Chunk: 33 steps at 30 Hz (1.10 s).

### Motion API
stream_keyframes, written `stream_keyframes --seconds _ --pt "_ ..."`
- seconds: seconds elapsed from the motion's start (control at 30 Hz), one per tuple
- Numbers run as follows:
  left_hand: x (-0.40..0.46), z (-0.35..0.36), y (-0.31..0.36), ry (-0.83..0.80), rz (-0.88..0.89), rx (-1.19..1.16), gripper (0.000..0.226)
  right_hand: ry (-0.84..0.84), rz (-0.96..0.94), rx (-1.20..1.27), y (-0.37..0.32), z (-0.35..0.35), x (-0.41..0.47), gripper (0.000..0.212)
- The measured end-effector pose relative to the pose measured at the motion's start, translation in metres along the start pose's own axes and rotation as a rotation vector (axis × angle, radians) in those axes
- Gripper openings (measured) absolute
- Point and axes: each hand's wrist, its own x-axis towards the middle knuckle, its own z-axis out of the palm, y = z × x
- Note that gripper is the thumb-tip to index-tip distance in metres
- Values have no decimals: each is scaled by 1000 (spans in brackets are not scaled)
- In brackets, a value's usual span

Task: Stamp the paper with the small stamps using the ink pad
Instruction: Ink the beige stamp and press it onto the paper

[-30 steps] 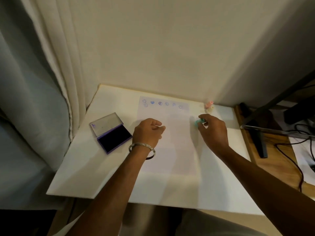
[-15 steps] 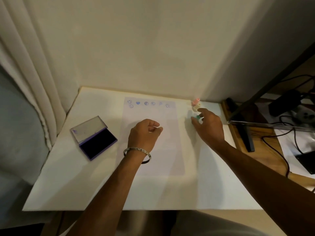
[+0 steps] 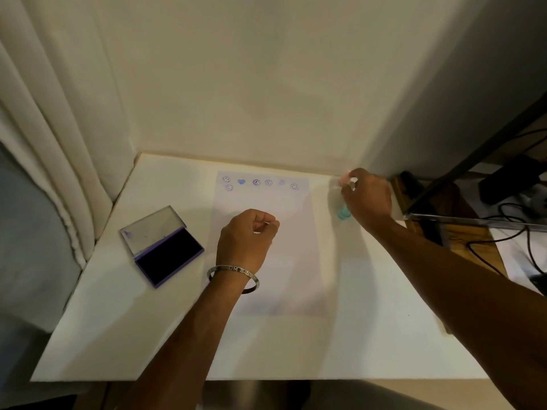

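Paper point(image 3: 263, 241), centre of the white table point(image 3: 118, 335): 7 blue prints along its far edge; your left hand point(image 3: 247, 236) rests on it, fingers curled, holding nothing visible. Ink pad point(image 3: 162, 245), lid open, lies left of the paper. Far right, your right hand point(image 3: 365, 198) reaches a blurred pink stamp point(image 3: 344, 178), grip not discernible, with a teal stamp point(image 3: 343, 213) beside the palm.

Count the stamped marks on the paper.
7. Six run in a row along the top edge of the paper; the seventh sits just under the leftmost one. The left hand may hide more.
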Motion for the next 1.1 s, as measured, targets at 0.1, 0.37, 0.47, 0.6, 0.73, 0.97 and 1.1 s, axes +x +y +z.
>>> stream_keyframes --seconds 0.1,0.37,0.47,0.6,0.73,0.97,1.1 --pt "0 0 0 0 -3 0 17 15 34 32 -1 3 -2 19" --pt "1 -1 -5 11 -18 -37 10 105 6 83 -6 -1 -10 27" --pt "1 -3 -7 0 -69 -81 6 90 -41 148 -22 -8 -22 29" --pt "-2 -7 -10 9 -116 -146 9 28 -171 249 -55 -15 -48 22" --pt "-1 -20 -10 21 -270 -458 19 -80 -260 326 -93 -17 -81 19" --pt "-4 -61 -19 -69 -414 -899 22 -215 -409 408 -161 -8 -128 17" --pt "-7 -88 -31 -92 -423 -1058 22 -256 -424 458 -191 -1 -141 17"
